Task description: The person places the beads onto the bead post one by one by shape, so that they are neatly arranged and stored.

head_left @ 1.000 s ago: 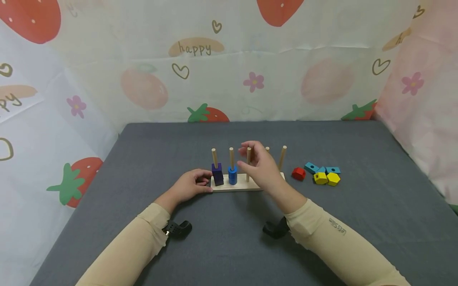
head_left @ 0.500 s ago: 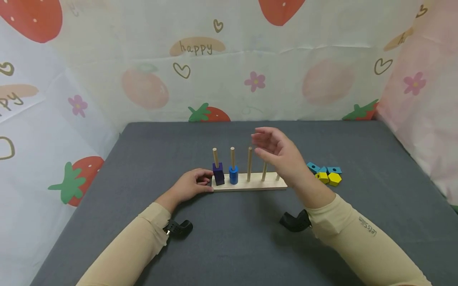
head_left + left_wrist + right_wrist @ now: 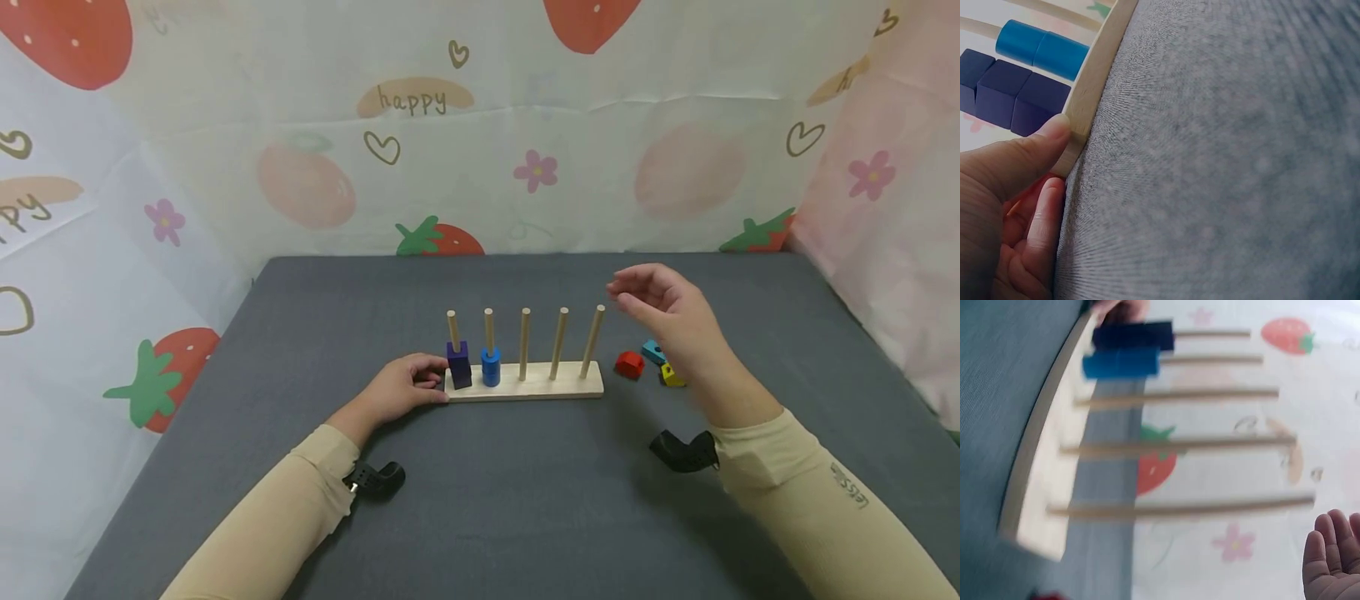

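A wooden peg board (image 3: 543, 387) with several upright dowels lies on the table. Three dark purple square blocks (image 3: 1007, 94) are stacked on its leftmost peg. Two blue cylinders (image 3: 1044, 49) sit on the peg beside them, and the other pegs are bare. My left hand (image 3: 397, 387) holds the board's left end, thumb on the base and fingers against its end. Raised beyond the right end, my right hand (image 3: 671, 312) has loosely bent fingers and nothing in it. Near it lie a red block (image 3: 629, 365), a light blue block (image 3: 654, 352) and a yellow block (image 3: 671, 375).
A dark grey cloth covers the table (image 3: 480, 500). A fabric backdrop (image 3: 450, 192) printed with strawberries and hearts rises behind it and at both sides. The right hand and forearm hide part of the loose block pile.
My right hand has moved away from the middle pegs, rightward past the end of the board, toward the loose blocks. My left hand has stayed at the board's left end.
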`<state>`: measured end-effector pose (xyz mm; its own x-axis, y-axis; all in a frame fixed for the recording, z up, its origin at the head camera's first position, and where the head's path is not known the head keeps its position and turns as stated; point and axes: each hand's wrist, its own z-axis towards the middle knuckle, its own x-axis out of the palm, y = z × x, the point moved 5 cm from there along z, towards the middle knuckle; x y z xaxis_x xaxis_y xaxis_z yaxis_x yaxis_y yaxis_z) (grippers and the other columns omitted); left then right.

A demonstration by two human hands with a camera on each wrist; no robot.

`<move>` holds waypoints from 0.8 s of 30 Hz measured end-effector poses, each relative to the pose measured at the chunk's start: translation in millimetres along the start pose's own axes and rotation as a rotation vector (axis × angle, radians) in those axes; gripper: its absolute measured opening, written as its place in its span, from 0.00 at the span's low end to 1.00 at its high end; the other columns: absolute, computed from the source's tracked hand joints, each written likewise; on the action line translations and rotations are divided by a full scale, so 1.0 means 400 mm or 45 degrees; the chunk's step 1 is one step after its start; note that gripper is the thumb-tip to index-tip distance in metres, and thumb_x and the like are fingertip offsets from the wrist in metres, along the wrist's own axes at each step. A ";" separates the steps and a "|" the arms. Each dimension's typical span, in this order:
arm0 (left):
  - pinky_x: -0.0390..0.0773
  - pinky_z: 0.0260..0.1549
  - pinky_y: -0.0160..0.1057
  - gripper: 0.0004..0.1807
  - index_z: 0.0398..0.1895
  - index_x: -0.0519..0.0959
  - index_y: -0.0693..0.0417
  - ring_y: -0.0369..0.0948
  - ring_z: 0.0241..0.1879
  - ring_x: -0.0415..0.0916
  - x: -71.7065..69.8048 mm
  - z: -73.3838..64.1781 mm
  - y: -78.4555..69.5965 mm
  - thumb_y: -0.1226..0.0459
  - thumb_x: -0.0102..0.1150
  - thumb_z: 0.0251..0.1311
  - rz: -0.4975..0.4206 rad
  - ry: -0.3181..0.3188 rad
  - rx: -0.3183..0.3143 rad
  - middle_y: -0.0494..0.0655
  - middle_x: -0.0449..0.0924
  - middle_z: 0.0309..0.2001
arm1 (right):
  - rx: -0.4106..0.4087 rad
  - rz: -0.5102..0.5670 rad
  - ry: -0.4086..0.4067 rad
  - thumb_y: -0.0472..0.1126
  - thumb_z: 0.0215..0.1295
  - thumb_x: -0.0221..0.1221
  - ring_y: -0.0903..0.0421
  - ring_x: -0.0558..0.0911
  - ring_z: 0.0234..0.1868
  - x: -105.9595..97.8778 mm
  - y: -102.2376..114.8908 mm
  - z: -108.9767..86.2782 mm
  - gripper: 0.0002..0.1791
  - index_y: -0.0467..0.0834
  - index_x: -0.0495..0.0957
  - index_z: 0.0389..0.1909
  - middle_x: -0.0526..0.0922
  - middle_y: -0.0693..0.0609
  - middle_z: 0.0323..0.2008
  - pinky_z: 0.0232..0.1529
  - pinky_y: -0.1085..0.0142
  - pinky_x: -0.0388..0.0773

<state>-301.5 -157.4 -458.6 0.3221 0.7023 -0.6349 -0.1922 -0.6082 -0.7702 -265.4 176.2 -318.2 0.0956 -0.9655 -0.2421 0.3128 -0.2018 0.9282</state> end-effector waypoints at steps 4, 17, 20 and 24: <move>0.73 0.45 0.40 0.26 0.52 0.76 0.54 0.39 0.42 0.72 0.000 -0.001 -0.002 0.59 0.69 0.46 -0.006 0.006 -0.004 0.46 0.76 0.46 | 0.124 -0.160 -0.064 0.45 0.66 0.52 0.58 0.75 0.50 -0.052 -0.047 -0.009 0.19 0.38 0.69 0.53 0.75 0.47 0.48 0.50 0.73 0.71; 0.73 0.44 0.40 0.26 0.51 0.76 0.53 0.38 0.41 0.72 0.000 0.001 0.004 0.59 0.70 0.46 0.022 -0.003 0.023 0.46 0.76 0.45 | 0.409 -0.434 0.047 0.46 0.66 0.52 0.46 0.71 0.54 -0.079 -0.199 -0.060 0.22 0.37 0.68 0.55 0.72 0.40 0.54 0.53 0.55 0.68; 0.74 0.44 0.39 0.27 0.51 0.76 0.53 0.38 0.42 0.73 0.001 0.002 0.005 0.59 0.70 0.46 0.010 0.001 0.017 0.46 0.75 0.45 | 0.403 -0.461 0.062 0.42 0.66 0.53 0.45 0.71 0.54 -0.068 -0.226 -0.065 0.21 0.36 0.68 0.56 0.72 0.39 0.54 0.50 0.54 0.69; 0.74 0.45 0.39 0.27 0.52 0.75 0.53 0.39 0.42 0.72 0.000 0.002 0.005 0.58 0.69 0.46 0.004 0.009 0.008 0.46 0.75 0.46 | 0.432 -0.484 0.127 0.40 0.65 0.54 0.42 0.67 0.59 -0.048 -0.254 -0.062 0.23 0.37 0.65 0.60 0.69 0.38 0.58 0.53 0.50 0.67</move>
<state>-302.5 -158.3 -460.2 0.3283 0.6977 -0.6368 -0.1993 -0.6078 -0.7687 -275.5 219.6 -414.9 0.1298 -0.7967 -0.5902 0.0203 -0.5930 0.8049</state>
